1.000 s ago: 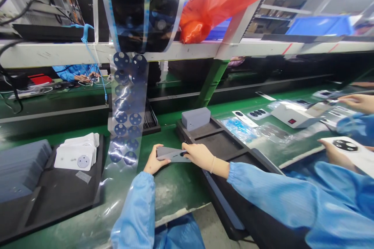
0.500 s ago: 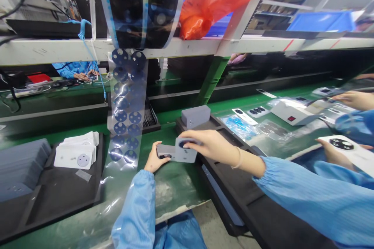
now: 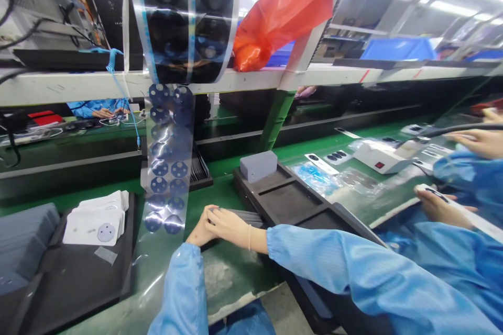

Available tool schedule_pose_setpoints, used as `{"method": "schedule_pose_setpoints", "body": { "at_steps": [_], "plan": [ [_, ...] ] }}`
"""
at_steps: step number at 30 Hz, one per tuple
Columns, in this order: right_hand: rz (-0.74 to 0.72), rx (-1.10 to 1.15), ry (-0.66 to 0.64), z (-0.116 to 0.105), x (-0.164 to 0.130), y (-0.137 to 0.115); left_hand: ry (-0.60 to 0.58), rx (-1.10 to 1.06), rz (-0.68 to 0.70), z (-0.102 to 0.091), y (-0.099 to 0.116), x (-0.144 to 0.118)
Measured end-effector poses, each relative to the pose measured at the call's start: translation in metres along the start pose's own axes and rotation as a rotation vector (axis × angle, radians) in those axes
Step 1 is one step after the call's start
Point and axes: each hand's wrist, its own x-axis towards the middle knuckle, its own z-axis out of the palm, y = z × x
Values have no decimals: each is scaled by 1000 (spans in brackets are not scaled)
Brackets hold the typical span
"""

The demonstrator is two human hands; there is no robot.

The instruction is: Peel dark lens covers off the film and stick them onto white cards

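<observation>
Both hands meet over a thin grey rectangular plastic piece (image 3: 239,215) lying on the green table (image 3: 231,267). The left hand (image 3: 200,230) curls around its near end; the right hand (image 3: 228,225) lies closed over it, fingers pressing down. This looks like a seating or pressing step. A black compartmented tray (image 3: 291,201) sits just right of the hands, so the next move likely calls for lifting the piece clear.

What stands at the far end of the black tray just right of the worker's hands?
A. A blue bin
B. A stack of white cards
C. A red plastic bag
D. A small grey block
D: a small grey block stands at the far end of the black tray, beyond the joined left hand and right hand.
</observation>
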Motion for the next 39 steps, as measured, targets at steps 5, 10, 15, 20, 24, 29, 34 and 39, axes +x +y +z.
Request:
{"method": "schedule_pose_setpoints", "body": {
  "at_steps": [5, 10, 15, 20, 24, 29, 34, 39],
  "plan": [
    [213, 25, 26, 9, -17, 20, 56, 9, -28, 4, -7, 1],
    [363, 122, -80, 25, -24, 26, 75, 13, -69, 5, -13, -1],
    [405, 219, -119, 25, -14, 31, 76, 7, -69, 6, -16, -2],
    [445, 306, -173, 24, -7, 41, 49, -2, -20, 8, -15, -2],
    [438, 344, -166, 26, -2, 41, 15, 0, 0, 7, -15, 0],
    [456, 307, -137, 27, -1, 36, -12, 37, -10, 2, -15, 2],
    [392, 237, -103, 28, -3, 33, 49, 130, 27, -3, 0, -1],
    [268, 121, 23, 14, -3, 30, 192, 178, 133, -8, 29, -9]
  ]
}}
